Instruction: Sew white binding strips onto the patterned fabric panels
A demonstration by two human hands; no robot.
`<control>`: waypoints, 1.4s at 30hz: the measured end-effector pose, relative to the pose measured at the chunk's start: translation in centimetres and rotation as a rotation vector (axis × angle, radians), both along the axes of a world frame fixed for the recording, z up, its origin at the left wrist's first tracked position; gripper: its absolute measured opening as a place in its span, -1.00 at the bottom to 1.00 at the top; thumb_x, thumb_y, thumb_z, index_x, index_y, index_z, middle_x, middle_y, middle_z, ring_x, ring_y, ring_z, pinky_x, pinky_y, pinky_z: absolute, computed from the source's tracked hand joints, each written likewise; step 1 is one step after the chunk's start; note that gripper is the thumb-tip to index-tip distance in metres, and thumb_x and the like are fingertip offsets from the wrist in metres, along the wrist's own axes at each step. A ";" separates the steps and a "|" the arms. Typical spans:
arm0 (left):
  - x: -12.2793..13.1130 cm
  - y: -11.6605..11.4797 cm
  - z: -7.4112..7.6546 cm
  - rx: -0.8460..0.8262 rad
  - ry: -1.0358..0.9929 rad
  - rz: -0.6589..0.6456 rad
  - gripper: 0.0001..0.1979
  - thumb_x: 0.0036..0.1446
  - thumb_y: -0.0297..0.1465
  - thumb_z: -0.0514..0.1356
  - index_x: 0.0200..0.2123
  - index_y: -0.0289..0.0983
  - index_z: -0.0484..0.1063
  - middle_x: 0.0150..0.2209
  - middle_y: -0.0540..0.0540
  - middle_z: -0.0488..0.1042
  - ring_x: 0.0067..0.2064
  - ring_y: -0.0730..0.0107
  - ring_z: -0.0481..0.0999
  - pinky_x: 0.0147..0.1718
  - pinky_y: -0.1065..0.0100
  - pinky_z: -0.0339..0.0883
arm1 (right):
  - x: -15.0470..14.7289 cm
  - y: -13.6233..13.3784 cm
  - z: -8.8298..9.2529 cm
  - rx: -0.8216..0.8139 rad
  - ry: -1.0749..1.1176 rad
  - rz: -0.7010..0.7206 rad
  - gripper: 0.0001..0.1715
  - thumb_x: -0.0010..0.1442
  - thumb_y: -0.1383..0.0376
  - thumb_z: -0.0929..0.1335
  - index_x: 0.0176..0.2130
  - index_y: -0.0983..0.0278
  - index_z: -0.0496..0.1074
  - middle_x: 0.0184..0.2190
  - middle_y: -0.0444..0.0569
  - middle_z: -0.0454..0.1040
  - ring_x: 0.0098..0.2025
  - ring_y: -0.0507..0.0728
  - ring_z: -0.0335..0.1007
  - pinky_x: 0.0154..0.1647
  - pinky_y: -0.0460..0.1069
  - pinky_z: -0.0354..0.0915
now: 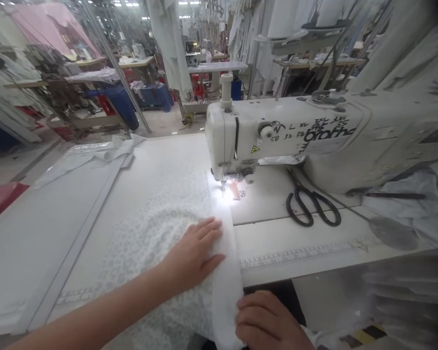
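Note:
Pale patterned fabric (149, 238) with a plain white band (226, 277) along its right edge runs under the lit needle area of a white sewing machine (277, 131). My left hand (197, 250) lies on the fabric just short of the presser foot (223, 188), its fingers stretched out over the band's left side. At the table's front edge, my right hand (272, 321) has its fingers curled against the band's right edge, gripping it. The right thumb is hidden.
Black-handled scissors (312, 204) lie right of the needle, with a ruler scale (299, 255) along the table nearer me. Stacked white panels (58, 209) cover the left side. Grey cloth (416, 204) is bunched at the right. Other sewing tables (219, 66) stand behind.

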State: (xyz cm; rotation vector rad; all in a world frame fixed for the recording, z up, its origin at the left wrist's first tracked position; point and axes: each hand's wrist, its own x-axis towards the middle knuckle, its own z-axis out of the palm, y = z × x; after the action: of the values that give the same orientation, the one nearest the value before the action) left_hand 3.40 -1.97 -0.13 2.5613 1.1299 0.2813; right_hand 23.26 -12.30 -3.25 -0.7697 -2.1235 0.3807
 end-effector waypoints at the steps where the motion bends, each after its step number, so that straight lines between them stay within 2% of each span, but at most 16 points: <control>1: -0.1 0.2 0.0 -0.008 0.007 0.002 -0.58 0.20 -0.27 0.05 0.10 -0.25 0.19 0.19 -0.18 0.19 0.24 0.10 0.08 0.12 -0.07 0.11 | 0.0 0.3 0.1 -0.055 -0.004 0.017 -0.85 0.25 0.43 0.24 -0.29 0.28 0.38 -0.43 -0.02 0.49 -0.28 0.11 0.39 -0.24 -0.03 0.34; 5: -0.2 2.2 0.3 -0.007 0.028 0.008 -0.64 0.21 -0.26 0.02 0.05 -0.24 0.20 0.19 -0.17 0.19 0.24 0.11 0.07 0.12 -0.08 0.07 | 0.0 2.3 1.2 -0.246 -0.005 0.031 -0.83 0.20 0.48 0.22 -0.31 0.27 0.34 -0.40 0.00 0.45 -0.32 0.11 0.34 -0.29 -0.01 0.32; 11: 0.1 6.2 0.6 0.045 0.018 0.010 -0.70 0.19 -0.28 0.04 -0.02 -0.23 0.21 0.16 -0.17 0.21 0.21 0.13 0.13 0.07 -0.03 0.10 | 0.0 6.2 2.2 -0.362 0.027 -0.024 -0.75 0.16 0.52 0.17 -0.36 0.25 0.34 -0.41 -0.03 0.41 -0.35 0.11 0.28 -0.35 0.00 0.26; 16: 0.0 9.4 0.5 0.099 -0.016 0.000 -0.70 0.17 -0.30 0.06 -0.04 -0.24 0.23 0.12 -0.15 0.25 0.16 0.19 0.19 0.08 0.08 0.12 | 0.0 9.4 2.2 -0.348 -0.010 -0.054 -0.74 0.12 0.52 0.18 -0.39 0.26 0.36 -0.44 -0.04 0.41 -0.36 0.12 0.28 -0.35 0.00 0.25; 20: 0.1 12.3 0.8 0.122 -0.014 0.022 -0.75 0.15 -0.29 0.08 -0.12 -0.26 0.29 -0.05 -0.16 0.37 0.01 0.19 0.34 -0.02 0.14 0.24 | -0.2 12.1 2.3 -0.306 -0.037 -0.086 -0.73 0.09 0.54 0.17 -0.41 0.27 0.36 -0.47 -0.05 0.40 -0.38 0.11 0.28 -0.37 0.00 0.26; 23: 0.2 13.1 1.0 0.156 -0.016 0.074 -0.76 0.15 -0.28 0.08 -0.16 -0.28 0.31 -0.07 -0.18 0.38 0.01 0.17 0.34 -0.02 0.14 0.25 | -0.4 13.3 2.5 -0.274 -0.089 -0.101 -0.71 0.09 0.55 0.17 -0.37 0.29 0.39 -0.42 -0.03 0.45 -0.32 0.13 0.33 -0.30 0.04 0.31; 26: -0.9 11.5 0.9 0.194 -0.025 0.219 -0.68 0.19 -0.28 0.01 -0.03 -0.29 0.25 0.09 -0.21 0.26 0.18 0.13 0.17 0.08 0.08 0.17 | -0.3 12.1 2.4 -0.172 -0.145 -0.085 -0.61 0.10 0.57 0.15 -0.20 0.33 0.42 -0.19 0.08 0.48 -0.11 0.19 0.36 -0.12 0.13 0.32; 29: -3.8 8.4 0.5 0.137 0.084 0.338 -0.56 0.21 -0.20 -0.02 0.11 -0.26 0.16 0.21 -0.21 0.13 0.26 0.07 0.02 0.11 -0.05 0.09 | 0.3 8.2 1.7 -0.049 -0.162 -0.069 -0.51 0.09 0.59 0.13 -0.03 0.39 0.36 -0.02 0.18 0.42 0.07 0.25 0.27 0.02 0.21 0.27; 31: -5.9 6.1 0.4 0.105 0.178 0.372 -0.48 0.20 -0.15 -0.03 0.17 -0.25 0.10 0.24 -0.23 0.08 0.26 0.01 0.01 0.11 -0.12 0.06 | 0.8 4.7 0.6 -0.014 -0.124 0.010 -0.56 0.14 0.55 0.16 -0.03 0.35 0.36 -0.06 0.15 0.46 0.05 0.23 0.31 0.03 0.19 0.29; 33: -7.2 3.3 0.5 0.097 0.217 0.305 -0.42 0.19 -0.14 -0.01 0.21 -0.27 0.05 0.26 -0.26 0.02 0.27 -0.01 0.00 0.11 -0.09 0.07 | 1.1 1.4 -0.9 -0.042 -0.027 0.099 -0.69 0.18 0.50 0.22 -0.12 0.26 0.40 -0.21 0.06 0.54 -0.08 0.17 0.41 -0.06 0.09 0.36; 34: -7.3 1.7 0.6 0.092 0.222 0.209 -0.39 0.18 -0.15 0.01 0.23 -0.27 0.01 0.27 -0.26 0.01 0.27 0.00 0.00 0.11 -0.06 0.09 | 1.1 0.1 -1.8 -0.096 0.038 0.098 -0.74 0.19 0.48 0.24 -0.18 0.23 0.42 -0.29 0.02 0.55 -0.18 0.14 0.45 -0.14 0.05 0.39; 36: -6.7 -1.9 0.6 0.084 0.239 -0.054 -0.36 0.17 -0.18 0.05 0.26 -0.25 -0.05 0.26 -0.23 0.03 0.26 0.03 0.03 0.10 -0.01 0.13 | 0.9 -1.5 -3.6 -0.329 0.175 -0.050 -0.80 0.19 0.43 0.26 -0.21 0.22 0.42 -0.34 -0.01 0.53 -0.28 0.11 0.45 -0.23 0.02 0.40; 38: -5.5 -5.3 0.3 0.119 0.257 -0.272 -0.38 0.16 -0.28 0.07 0.26 -0.23 -0.04 0.25 -0.20 0.07 0.25 0.05 0.07 0.07 0.02 0.18 | 0.3 -1.8 -5.1 -0.629 0.312 -0.233 -0.76 0.16 0.33 0.30 -0.12 0.24 0.40 -0.23 0.03 0.49 -0.21 0.15 0.42 -0.17 0.07 0.38; 39: -4.8 -6.8 0.0 0.157 0.263 -0.327 -0.40 0.16 -0.35 0.07 0.25 -0.24 -0.02 0.25 -0.19 0.07 0.25 0.06 0.07 0.05 0.05 0.20 | -0.2 -1.7 -5.6 -0.767 0.374 -0.255 -0.68 0.13 0.27 0.34 -0.08 0.26 0.39 -0.17 0.05 0.47 -0.14 0.18 0.40 -0.09 0.11 0.34; 40: -4.2 -8.1 -0.3 0.201 0.266 -0.355 -0.42 0.16 -0.44 0.05 0.24 -0.25 0.00 0.25 -0.19 0.07 0.25 0.07 0.07 0.04 0.09 0.20 | -0.6 -1.5 -5.8 -0.884 0.435 -0.230 -0.62 0.09 0.21 0.37 -0.08 0.26 0.40 -0.14 0.04 0.46 -0.09 0.21 0.37 -0.02 0.14 0.29; 42: -3.3 -9.9 -1.2 0.276 0.271 -0.361 -0.40 0.11 -0.60 -0.01 0.24 -0.25 0.02 0.26 -0.16 0.06 0.25 0.09 0.04 0.06 0.12 0.15 | -1.4 -1.3 -5.7 -1.042 0.526 -0.094 -0.62 0.06 0.10 0.39 -0.17 0.28 0.46 -0.19 0.00 0.49 -0.11 0.21 0.37 0.01 0.17 0.24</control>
State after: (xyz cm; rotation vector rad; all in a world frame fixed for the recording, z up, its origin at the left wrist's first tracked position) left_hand 0.09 -11.85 -1.35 3.0580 0.7243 -0.0007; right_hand 21.85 -13.60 -8.95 -1.1525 -1.2926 1.5084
